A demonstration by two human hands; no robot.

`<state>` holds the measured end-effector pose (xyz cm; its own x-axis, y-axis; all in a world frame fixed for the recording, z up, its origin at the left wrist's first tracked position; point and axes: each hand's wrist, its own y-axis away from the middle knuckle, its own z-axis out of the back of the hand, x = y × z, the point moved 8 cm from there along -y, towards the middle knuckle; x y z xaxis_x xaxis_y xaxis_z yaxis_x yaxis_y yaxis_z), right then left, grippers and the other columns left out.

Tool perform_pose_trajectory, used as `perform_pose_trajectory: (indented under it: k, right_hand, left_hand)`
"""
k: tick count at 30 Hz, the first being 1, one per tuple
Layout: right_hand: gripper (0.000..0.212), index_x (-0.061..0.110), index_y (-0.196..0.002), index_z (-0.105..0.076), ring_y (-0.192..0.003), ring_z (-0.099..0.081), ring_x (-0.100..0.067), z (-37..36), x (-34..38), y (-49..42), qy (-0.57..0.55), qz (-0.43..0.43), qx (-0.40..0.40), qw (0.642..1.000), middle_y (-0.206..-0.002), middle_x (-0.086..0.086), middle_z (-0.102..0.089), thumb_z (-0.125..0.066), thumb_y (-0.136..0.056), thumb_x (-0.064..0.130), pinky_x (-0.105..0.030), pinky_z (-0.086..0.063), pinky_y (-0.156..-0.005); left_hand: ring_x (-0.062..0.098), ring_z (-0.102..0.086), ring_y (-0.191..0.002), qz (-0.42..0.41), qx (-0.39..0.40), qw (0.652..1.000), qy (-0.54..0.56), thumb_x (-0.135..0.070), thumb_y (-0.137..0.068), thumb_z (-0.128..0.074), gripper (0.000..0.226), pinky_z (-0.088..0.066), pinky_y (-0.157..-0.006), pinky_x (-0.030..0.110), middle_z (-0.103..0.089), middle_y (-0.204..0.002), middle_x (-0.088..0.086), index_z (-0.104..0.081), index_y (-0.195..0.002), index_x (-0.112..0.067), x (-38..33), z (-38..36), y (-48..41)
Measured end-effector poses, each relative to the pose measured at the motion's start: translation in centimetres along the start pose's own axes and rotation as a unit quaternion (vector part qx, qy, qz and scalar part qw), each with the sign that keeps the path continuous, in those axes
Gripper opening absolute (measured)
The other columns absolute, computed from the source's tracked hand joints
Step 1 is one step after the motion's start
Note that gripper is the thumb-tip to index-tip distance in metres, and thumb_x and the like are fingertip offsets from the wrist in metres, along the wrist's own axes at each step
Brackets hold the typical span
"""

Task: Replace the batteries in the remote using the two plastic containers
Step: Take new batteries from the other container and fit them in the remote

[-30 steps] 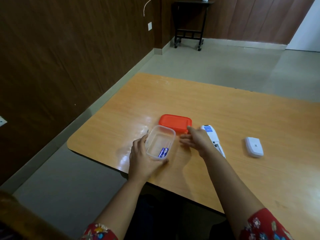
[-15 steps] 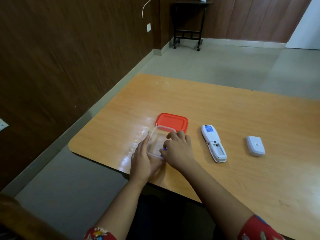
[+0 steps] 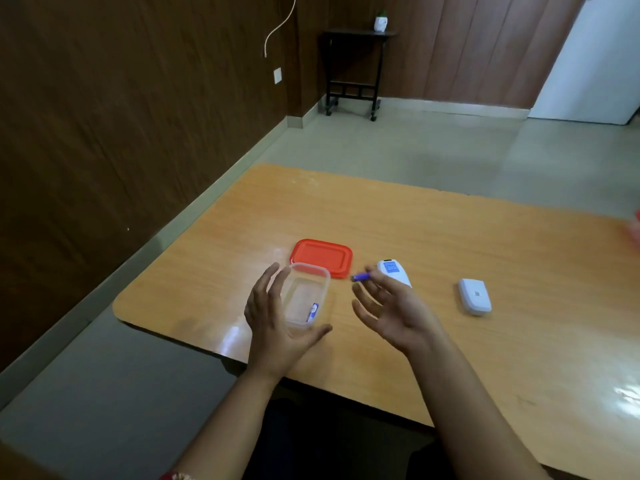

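The left hand hovered spread, palm right, cupped at the tub's 9 o'clock side; whether it touched the wall was unclear. One battery lay inside the tub. The right hand was raised, palm left, fingers loosely fanned, pinching a purple battery at its fingertips. The remote lay at its 12 o'clock on the surface, the red lid at the tub's 12.

Soft daylight from the right glares white on the glossy bench, hands slightly motion-blurred, wide-angle edges bowed.
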<state>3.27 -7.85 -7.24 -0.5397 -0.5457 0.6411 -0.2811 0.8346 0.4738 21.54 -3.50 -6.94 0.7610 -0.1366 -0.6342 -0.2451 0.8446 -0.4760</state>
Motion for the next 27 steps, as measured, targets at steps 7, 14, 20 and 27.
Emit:
perform_pose_trajectory:
  k: [7,14,20,27]
  right_hand:
    - [0.025,0.01,-0.111,-0.054,-0.04,-0.048,-0.008,9.2,3.1,2.1,-0.124,0.057,-0.153,0.979,-0.087,-0.008,-0.058,-0.037,-0.095,0.002,-0.014,-0.04,-0.036]
    - [0.021,0.022,-0.102,-0.068,-0.083,-0.061,-0.019,12.1,7.1,1.8,0.518,0.161,-0.313,0.78,-0.107,-0.005,-0.066,-0.06,-0.086,0.033,-0.03,-0.044,-0.07]
    - [0.04,0.023,-0.076,-0.062,-0.073,-0.06,-0.018,9.6,4.9,0.0,0.712,0.137,-0.287,0.626,-0.086,0.001,-0.061,-0.058,-0.07,0.062,-0.025,-0.029,-0.049]
    - [0.043,0.012,-0.064,-0.066,-0.054,-0.053,-0.019,8.5,6.0,1.5,0.61,0.179,-0.318,0.703,-0.057,-0.007,-0.061,-0.062,-0.059,0.055,-0.028,-0.036,-0.048]
  left_hand:
    - [0.004,-0.041,-0.124,-0.031,0.014,0.982,0.185,-0.029,-0.084,-0.058,0.033,-0.032,-0.103,0.023,-0.05,-0.128,-0.009,-0.057,-0.116,-0.031,-7.2,-3.3,-0.8]
    - [0.016,-0.062,-0.089,0.222,0.047,0.866,0.445,-0.001,-0.093,-0.051,0.024,-0.046,-0.085,0.027,-0.068,-0.1,0.001,-0.064,-0.098,-0.02,-6.2,-8.7,0.1]
    - [0.016,-0.062,-0.088,0.334,0.111,0.817,0.457,-0.005,-0.097,-0.043,0.022,-0.048,-0.082,0.023,-0.065,-0.109,0.006,-0.061,-0.109,-0.012,-5.2,-11.4,0.4]
    - [0.02,-0.063,-0.097,0.394,0.21,0.789,0.423,-0.02,-0.099,-0.043,0.03,-0.05,-0.079,0.021,-0.062,-0.118,0.01,-0.051,-0.125,-0.006,-4.9,-13.9,1.0]
